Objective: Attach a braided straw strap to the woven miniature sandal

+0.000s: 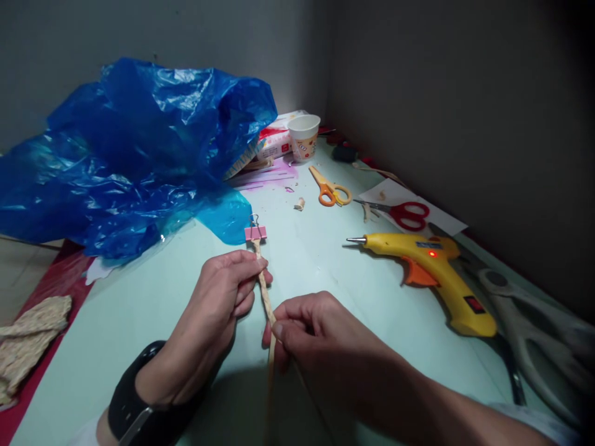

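A pale straw-coloured braid (pixel 265 296) runs down the middle of the table, its top end clamped in a pink binder clip (pixel 255 233). My left hand (pixel 232 282) pinches the braid just below the clip, between thumb and fingers. Lower down, my right hand (pixel 307 328) is closed on the braid's lower end, where loose strands (pixel 271 365) trail toward me. The right fingertips behind the braid are partly hidden. A black watch sits on my left wrist.
A crumpled blue plastic bag (pixel 153 148) fills the back left. Rightward lie a yellow glue gun (pixel 418 248) with its red light on, red scissors (pixel 409 215), orange scissors (pixel 328 189) and large grey scissors (pixel 515 322). Behind stands a paper cup (pixel 304 139). Woven pieces (pixel 35 341) lie at left.
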Available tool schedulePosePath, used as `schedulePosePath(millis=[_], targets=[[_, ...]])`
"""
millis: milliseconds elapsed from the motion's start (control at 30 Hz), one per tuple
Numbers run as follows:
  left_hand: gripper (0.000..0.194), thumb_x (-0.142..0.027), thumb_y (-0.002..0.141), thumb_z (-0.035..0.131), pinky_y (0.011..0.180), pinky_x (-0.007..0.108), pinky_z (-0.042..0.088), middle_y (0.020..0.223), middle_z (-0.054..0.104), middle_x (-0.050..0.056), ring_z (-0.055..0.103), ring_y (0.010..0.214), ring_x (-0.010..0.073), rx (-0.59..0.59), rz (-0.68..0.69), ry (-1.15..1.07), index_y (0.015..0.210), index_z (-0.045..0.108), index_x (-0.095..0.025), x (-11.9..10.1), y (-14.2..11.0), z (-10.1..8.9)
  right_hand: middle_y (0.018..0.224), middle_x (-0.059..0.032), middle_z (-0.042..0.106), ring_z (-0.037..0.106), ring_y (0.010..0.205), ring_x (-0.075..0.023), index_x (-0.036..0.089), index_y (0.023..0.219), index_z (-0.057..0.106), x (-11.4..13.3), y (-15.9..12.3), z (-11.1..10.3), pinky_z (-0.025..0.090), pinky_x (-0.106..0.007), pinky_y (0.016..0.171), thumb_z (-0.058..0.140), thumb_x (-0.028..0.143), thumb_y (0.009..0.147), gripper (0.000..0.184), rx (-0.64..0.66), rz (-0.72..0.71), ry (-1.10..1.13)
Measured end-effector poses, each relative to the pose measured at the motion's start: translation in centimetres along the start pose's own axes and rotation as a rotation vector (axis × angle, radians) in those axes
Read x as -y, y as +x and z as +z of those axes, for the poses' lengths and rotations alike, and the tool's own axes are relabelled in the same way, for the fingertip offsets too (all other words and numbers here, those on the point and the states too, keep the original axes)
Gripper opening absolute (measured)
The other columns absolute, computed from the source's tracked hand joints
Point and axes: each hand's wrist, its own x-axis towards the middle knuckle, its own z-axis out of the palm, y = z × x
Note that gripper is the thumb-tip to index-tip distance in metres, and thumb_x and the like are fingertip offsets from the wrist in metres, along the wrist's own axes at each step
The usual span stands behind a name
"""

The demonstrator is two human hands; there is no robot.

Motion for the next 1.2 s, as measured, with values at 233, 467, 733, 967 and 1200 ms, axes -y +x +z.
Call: schedulePosePath(millis=[233, 467, 733, 967, 1200], targets=[[0.014, -0.017, 0.076, 0.070, 0.032, 0.011, 0.016, 0.067, 0.063, 0.005, 0.024, 0.038, -0.0029, 0.016, 0.011, -0.033, 0.073, 0.068, -0.004, -0.7, 0.6, -0.2, 0.064, -0.0027, 0.065, 0.051, 0.057, -0.0098, 0.014, 0.067, 0.065, -0.3, 0.1, -0.2, 0.036, -0.021, 0.054, 0.052, 0.010, 0.077, 0.017, 0.039, -0.065, -0.015], [0.012, -0.010, 0.075, 0.066, 0.032, 0.013, 0.015, 0.049, 0.050, -0.003, 0.023, 0.036, -0.0014, -0.025, 0.063, -0.022, 0.064, 0.065, -0.005, -0.4, 1.8, -0.3, 0.067, -0.0026, 0.066, 0.046, 0.055, -0.0092, 0.015, 0.066, 0.066, -0.5, 0.1, -0.2, 0.031, -0.022, 0.050, 0.050, 0.011, 0.078, 0.020, 0.031, -0.091, -0.076], [0.017, -0.020, 0.078, 0.066, 0.034, 0.015, 0.011, 0.047, 0.046, -0.005, 0.019, 0.036, -0.0005, 0.016, 0.070, 0.031, 0.069, 0.067, -0.006, -0.3, 0.3, -0.3, 0.062, -0.0013, 0.061, 0.044, 0.052, -0.0093, 0.015, 0.068, 0.063, -0.2, -0.2, -0.3, 0.030, -0.023, 0.051, 0.049, 0.012, 0.081, 0.020, 0.036, -0.081, -0.086], [0.028, -0.036, 0.080, 0.065, 0.037, 0.018, 0.009, 0.033, 0.038, -0.008, 0.017, 0.032, 0.0013, 0.148, -0.027, 0.167, 0.064, 0.062, -0.013, 0.9, -2.6, -0.7, 0.063, -0.0003, 0.058, 0.048, 0.059, -0.0103, 0.016, 0.059, 0.057, -0.5, 0.1, -0.4, 0.035, -0.023, 0.058, 0.045, 0.013, 0.083, 0.028, 0.065, -0.243, -0.147], [0.025, -0.031, 0.077, 0.061, 0.036, 0.020, 0.012, 0.034, 0.046, -0.004, 0.028, 0.030, 0.0040, 0.079, 0.022, 0.161, 0.058, 0.055, -0.016, 1.1, -2.3, 0.0, 0.063, -0.0023, 0.061, 0.052, 0.061, -0.0121, 0.015, 0.063, 0.058, -0.5, 0.2, -0.3, 0.039, -0.024, 0.062, 0.045, 0.013, 0.083, 0.025, 0.056, -0.247, -0.150]])
